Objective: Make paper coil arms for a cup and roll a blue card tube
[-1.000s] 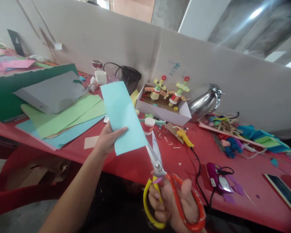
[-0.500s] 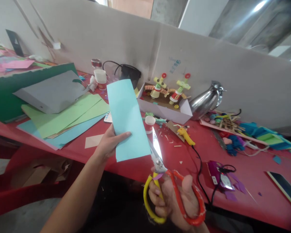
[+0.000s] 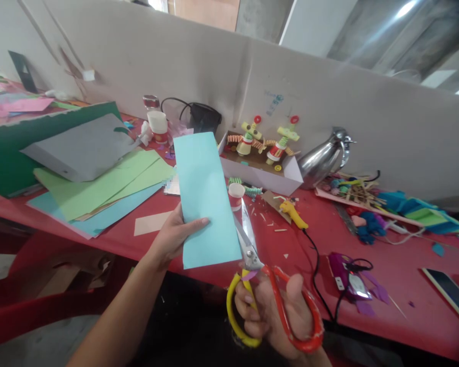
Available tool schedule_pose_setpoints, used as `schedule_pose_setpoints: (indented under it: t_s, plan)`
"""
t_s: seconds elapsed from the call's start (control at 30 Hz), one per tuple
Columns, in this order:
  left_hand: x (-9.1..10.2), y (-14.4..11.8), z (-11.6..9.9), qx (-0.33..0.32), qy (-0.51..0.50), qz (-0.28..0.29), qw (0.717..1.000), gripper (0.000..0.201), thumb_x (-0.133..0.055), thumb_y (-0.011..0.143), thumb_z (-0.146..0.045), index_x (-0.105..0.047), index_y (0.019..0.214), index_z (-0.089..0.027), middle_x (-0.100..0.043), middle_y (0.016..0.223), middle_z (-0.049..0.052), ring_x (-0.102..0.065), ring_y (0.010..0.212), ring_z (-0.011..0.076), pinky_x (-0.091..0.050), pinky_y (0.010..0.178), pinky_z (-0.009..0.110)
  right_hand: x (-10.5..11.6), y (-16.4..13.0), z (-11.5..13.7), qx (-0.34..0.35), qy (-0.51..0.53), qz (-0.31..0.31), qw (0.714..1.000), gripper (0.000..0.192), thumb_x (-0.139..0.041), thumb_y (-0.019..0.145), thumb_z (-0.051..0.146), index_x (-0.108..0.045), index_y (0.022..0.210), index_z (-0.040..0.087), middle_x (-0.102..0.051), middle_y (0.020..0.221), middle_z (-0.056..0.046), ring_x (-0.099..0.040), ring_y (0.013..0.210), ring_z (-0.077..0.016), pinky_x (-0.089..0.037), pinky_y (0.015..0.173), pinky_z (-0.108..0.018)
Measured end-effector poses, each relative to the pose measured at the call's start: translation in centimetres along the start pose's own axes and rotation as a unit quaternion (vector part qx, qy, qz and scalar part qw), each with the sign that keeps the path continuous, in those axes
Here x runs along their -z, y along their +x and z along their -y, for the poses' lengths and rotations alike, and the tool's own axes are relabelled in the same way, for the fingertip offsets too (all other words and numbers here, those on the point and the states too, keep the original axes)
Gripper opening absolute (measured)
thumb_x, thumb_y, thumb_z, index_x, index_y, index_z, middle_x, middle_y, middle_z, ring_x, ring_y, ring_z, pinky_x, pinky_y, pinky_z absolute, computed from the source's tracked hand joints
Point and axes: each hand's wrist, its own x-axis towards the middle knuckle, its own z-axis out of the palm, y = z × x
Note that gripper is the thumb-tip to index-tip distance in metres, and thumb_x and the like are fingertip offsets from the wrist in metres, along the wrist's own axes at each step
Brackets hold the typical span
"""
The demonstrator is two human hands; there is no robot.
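One sheet [image 3: 206, 193] pinched by left hand [image 3: 176, 232]; scissors [image 3: 250, 253], one pair, grasped by right hand [image 3: 270, 308]; two figures [image 3: 245, 147] seen, one o'clock.

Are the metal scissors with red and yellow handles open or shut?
Partly open: the metal scissors with red and yellow handles, held in the right hand, show two blades diverging towards their tips.

Red table [image 3: 409, 270]; on it, paper sheets [image 3: 99, 188]; a white box [image 3: 256, 175]; a steel jug [image 3: 319, 159]; a phone [image 3: 449, 294]
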Motion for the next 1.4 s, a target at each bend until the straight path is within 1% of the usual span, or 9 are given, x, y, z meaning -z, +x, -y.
schedule_pose_setpoints:
  t_s: [0.23,0.4,0.6,0.7,0.77,0.9,1.07,1.2,1.4]
  plan:
    - [-0.5,-0.6,0.9,0.022,0.002,0.032,0.999,0.057,-0.085,0.066,-0.02,-0.061,0.118,-0.022,-0.074,0.111,0.01,-0.073,0.092,0.0288,-0.064,0.073,0.034,-0.6,0.8,0.5,0.006,0.021,-0.002,1.0,0.072,-0.06,0.065,0.085,-0.053,0.093,0.019,-0.044,0.083,-0.002,-0.033,0.066,-0.0099,-0.018,0.046,-0.016]
    - [-0.1,-1.0,0.8,0.018,0.004,0.015,1.0,0.066,-0.085,0.067,-0.022,-0.057,0.126,-0.026,-0.073,0.116,0.009,-0.073,0.094,0.0293,-0.064,0.076,0.038,-0.5,0.2,0.6,0.003,-0.002,-0.007,1.0,0.075,-0.06,0.062,0.087,-0.053,0.091,0.018,-0.044,0.085,-0.002,-0.032,0.065,-0.0091,-0.018,0.047,-0.017]
    - [-0.3,-1.3,1.5,0.031,-0.01,0.006,0.999,0.064,-0.085,0.066,-0.023,-0.06,0.124,-0.025,-0.074,0.114,0.009,-0.073,0.096,0.0304,-0.063,0.075,0.036,-0.4,0.5,0.4,0.013,0.024,-0.015,0.999,0.069,-0.06,0.066,0.084,-0.049,0.085,0.019,-0.046,0.086,-0.003,-0.036,0.067,-0.0099,-0.018,0.048,-0.016]
    - [-0.5,-0.7,0.8,0.04,-0.041,-0.017,0.998,0.045,-0.08,0.072,-0.038,-0.068,0.111,-0.019,-0.076,0.107,0.012,-0.073,0.092,0.0319,-0.063,0.074,0.037,-0.4,0.7,0.4,0.011,0.01,-0.015,1.0,0.071,-0.061,0.064,0.085,-0.051,0.086,0.017,-0.046,0.085,-0.003,-0.035,0.066,-0.0093,-0.018,0.047,-0.017]
    - [-0.7,-0.1,-0.1,0.052,-0.056,-0.04,0.996,0.041,-0.074,0.076,-0.047,-0.071,0.103,-0.016,-0.077,0.101,0.014,-0.074,0.087,0.032,-0.063,0.071,0.038,-0.4,0.8,0.5,0.002,-0.004,-0.017,1.0,0.075,-0.062,0.063,0.085,-0.053,0.089,0.016,-0.046,0.086,-0.003,-0.034,0.065,-0.0086,-0.017,0.047,-0.017]
    - [-1.1,0.6,-1.4,0.082,-0.029,-0.083,0.993,0.039,-0.08,0.072,-0.04,-0.072,0.1,-0.014,-0.078,0.088,0.013,-0.074,0.071,0.0266,-0.063,0.062,0.034,-0.3,1.1,0.5,-0.007,-0.005,-0.021,1.0,0.074,-0.064,0.062,0.084,-0.055,0.09,0.016,-0.046,0.084,-0.003,-0.034,0.065,-0.0086,-0.017,0.047,-0.017]
    - [-1.4,0.0,-1.3,0.069,0.002,-0.107,0.992,0.036,-0.082,0.071,-0.04,-0.072,0.095,-0.016,-0.078,0.085,0.011,-0.073,0.065,0.0232,-0.063,0.059,0.032,-0.2,1.6,0.3,0.002,-0.01,-0.011,1.0,0.074,-0.06,0.067,0.084,-0.058,0.098,0.017,-0.046,0.083,-0.003,-0.035,0.065,-0.0091,-0.017,0.048,-0.018]
    - [-0.9,-0.5,-1.3,0.059,0.035,-0.104,0.992,0.032,-0.08,0.072,-0.04,-0.073,0.091,-0.015,-0.078,0.082,0.012,-0.073,0.062,0.0228,-0.062,0.055,0.029,-0.3,1.7,0.1,0.008,-0.031,-0.012,0.999,0.079,-0.059,0.067,0.084,-0.058,0.107,0.017,-0.046,0.083,-0.002,-0.033,0.064,-0.0097,-0.015,0.047,-0.019]
    - [-0.2,-0.7,-1.5,0.049,0.046,-0.093,0.993,0.032,-0.079,0.073,-0.04,-0.073,0.091,-0.015,-0.078,0.08,0.011,-0.074,0.064,0.0238,-0.062,0.055,0.03,-0.3,1.3,0.1,0.013,-0.042,-0.02,0.999,0.079,-0.059,0.064,0.086,-0.058,0.101,0.016,-0.043,0.083,-0.002,-0.031,0.064,-0.0091,-0.015,0.047,-0.019]
